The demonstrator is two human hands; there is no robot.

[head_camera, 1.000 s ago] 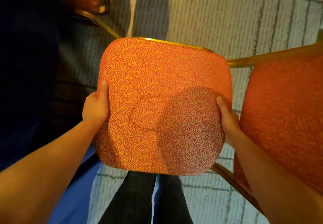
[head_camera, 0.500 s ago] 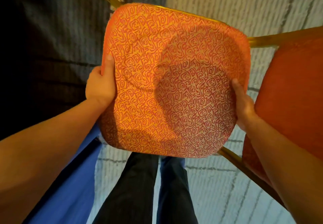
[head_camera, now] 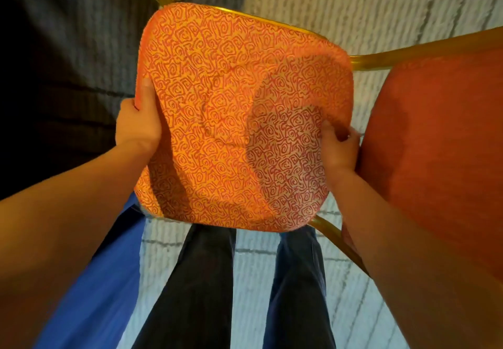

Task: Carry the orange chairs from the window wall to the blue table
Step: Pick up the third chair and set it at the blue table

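Observation:
An orange chair (head_camera: 217,109) with a red swirl pattern and a gold frame fills the middle of the head view, its seat facing me above my legs. My left hand (head_camera: 138,122) grips the seat's left edge, thumb on top. My right hand (head_camera: 339,144) clamps the seat's right edge, fingers curled into the cushion. Its backrest (head_camera: 441,136), plain orange-red, rises at the right. Blue cloth (head_camera: 89,288), perhaps the blue table's cover, hangs at the lower left.
Pale carpet (head_camera: 353,2) with dark grid lines lies under the chair. A dark shadowed area (head_camera: 54,62) takes up the left side. My dark trouser legs (head_camera: 196,288) stand below the seat.
The chair seat has shifted up and to the right in view. My right hand's fingers have curled tighter into the cushion edge. The second chair at the top left has left the view.

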